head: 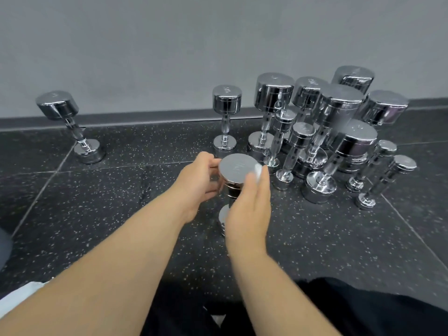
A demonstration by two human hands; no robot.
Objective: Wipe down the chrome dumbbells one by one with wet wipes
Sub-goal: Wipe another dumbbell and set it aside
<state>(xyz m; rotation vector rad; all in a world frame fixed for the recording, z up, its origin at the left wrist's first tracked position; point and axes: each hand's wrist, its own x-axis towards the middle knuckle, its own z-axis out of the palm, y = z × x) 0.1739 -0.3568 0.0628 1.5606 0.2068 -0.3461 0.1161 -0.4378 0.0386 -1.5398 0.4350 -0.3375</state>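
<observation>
Between the hands: one chrome dumbbell (238, 169) stands upright on the floor (97, 214), flat top face toward the camera.
Left hand (196, 180): fingers curled round the left side of the dumbbell's upper head, gripping it.
Right hand (249, 207): fingertips pinch a white wet wipe (258, 171) against the right rim of the same head; motion-blurred.
Writing: a faint engraved mark on the top face, too blurred to read; the same holds for the other heads.
Just beyond the hands: a single dumbbell (226, 120), upright.
Beyond and right of the right hand: a cluster of dumbbells (327, 132), upright, close together.
Far left of the left hand: a lone dumbbell (70, 124).
Floor: black, white-speckled.
Behind: grey wall (169, 44).
</observation>
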